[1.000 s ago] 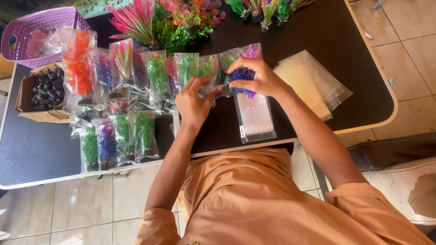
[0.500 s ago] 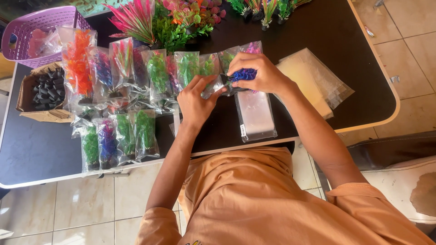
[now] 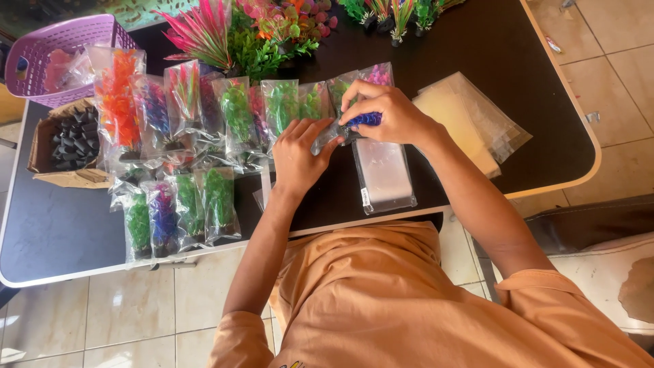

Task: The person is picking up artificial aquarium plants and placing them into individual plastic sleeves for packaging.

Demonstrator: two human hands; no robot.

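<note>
At frame centre the right hand point(image 3: 388, 116) pinches a blue plastic plant point(image 3: 364, 120); the clear bag point(image 3: 383, 174) runs lengthwise below it, left hand point(image 3: 300, 155) flat-open beside.

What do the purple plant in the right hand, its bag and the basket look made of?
Purple plant: likely moulded plastic, with stiff, evenly coloured fronds. Clear bag: thin glossy plastic film, see-through with glare. Purple basket: rigid matte plastic, with a moulded lattice wall.
</note>
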